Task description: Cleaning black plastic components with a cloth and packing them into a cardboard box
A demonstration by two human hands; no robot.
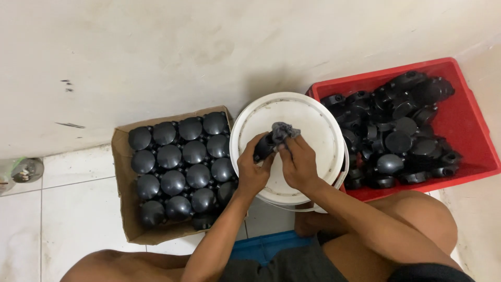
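Cap: one black round cap (263,148) sits in my grip over the white bucket lid (313,156), dead centre of view.
Left hand: my left hand (252,169) is curled round the cap from 7 o'clock, fingers pressed onto its rim.
Right hand: my right hand (298,162) pinches a grey rag (284,130) against the cap's top edge, at 1 o'clock of the cap.
Box: at 9 o'clock of the bucket, a cardboard box (121,172) holds domed caps (180,162) in neat rows, nearly full; I read these as the finished ones.
Crate: at 3 o'clock, a red crate (469,130) carries a loose heap of black caps (396,130), jumbled and overlapping; I judge these as yet to be handled.
Progress: by my reckoning roughly half through, since the box has little room left near its 5 o'clock corner while the crate's pile remains large.
Floor: white tiles (73,209), wall behind at 12 o'clock.
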